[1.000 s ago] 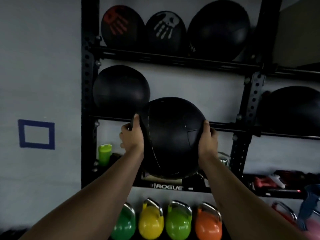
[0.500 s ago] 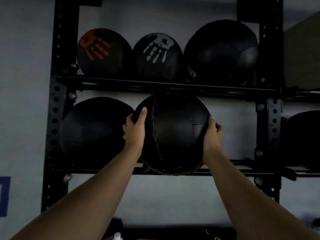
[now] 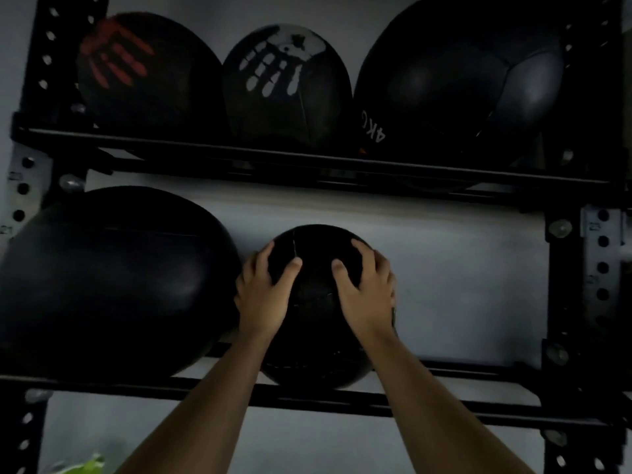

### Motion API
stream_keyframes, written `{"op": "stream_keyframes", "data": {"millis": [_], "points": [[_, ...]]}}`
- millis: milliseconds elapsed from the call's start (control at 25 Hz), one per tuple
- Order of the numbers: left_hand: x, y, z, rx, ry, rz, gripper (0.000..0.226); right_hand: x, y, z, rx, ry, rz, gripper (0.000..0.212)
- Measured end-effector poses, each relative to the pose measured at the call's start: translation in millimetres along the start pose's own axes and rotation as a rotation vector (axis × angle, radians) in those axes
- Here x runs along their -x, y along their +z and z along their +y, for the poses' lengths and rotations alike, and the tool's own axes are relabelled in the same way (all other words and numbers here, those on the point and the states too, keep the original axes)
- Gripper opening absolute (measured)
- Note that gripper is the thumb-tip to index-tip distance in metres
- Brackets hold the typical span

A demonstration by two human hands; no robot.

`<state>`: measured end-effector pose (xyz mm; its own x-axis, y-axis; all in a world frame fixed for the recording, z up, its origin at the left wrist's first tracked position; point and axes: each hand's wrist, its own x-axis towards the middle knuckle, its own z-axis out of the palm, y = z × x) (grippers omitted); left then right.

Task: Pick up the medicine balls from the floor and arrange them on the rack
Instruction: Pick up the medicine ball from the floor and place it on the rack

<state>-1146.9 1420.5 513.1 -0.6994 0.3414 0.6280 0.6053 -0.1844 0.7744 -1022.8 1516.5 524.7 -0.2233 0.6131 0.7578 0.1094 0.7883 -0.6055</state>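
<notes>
Head view: ball, lifted a moment ago, is now set on the rack beside the big ball, gripped by left hand and right hand; release remains.

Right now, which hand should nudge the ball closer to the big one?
Probably the right hand. It sits on the medicine ball's far side from the big ball, so it can push leftward; the left hand is between them.

A single head-worn camera faces forward, close to the rack, looking slightly upward along both outstretched forearms at two shelves.
</notes>
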Motion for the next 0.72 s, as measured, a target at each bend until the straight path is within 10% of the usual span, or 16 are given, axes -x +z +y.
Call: {"op": "stream_keyframes", "data": {"millis": [280, 520, 720], "points": [[-3.3, 12.3, -13.2, -0.040, 0.076, 0.143, 0.076, -1.0, 11.7, 7.7, 0.004, -0.059, 0.076, 0.065], [14.0, 0.1, 13.7, -0.249, 0.018, 0.029, 0.066, -1.8, -34.6, 10.6, -0.041, -0.025, -0.197, 0.065], [22.0, -10.3, 70.4, -0.547, 0.303, -0.014, 0.043, -27.4, -109.5, -6.3, -0.102, 0.028, -0.134, 0.053]]}}
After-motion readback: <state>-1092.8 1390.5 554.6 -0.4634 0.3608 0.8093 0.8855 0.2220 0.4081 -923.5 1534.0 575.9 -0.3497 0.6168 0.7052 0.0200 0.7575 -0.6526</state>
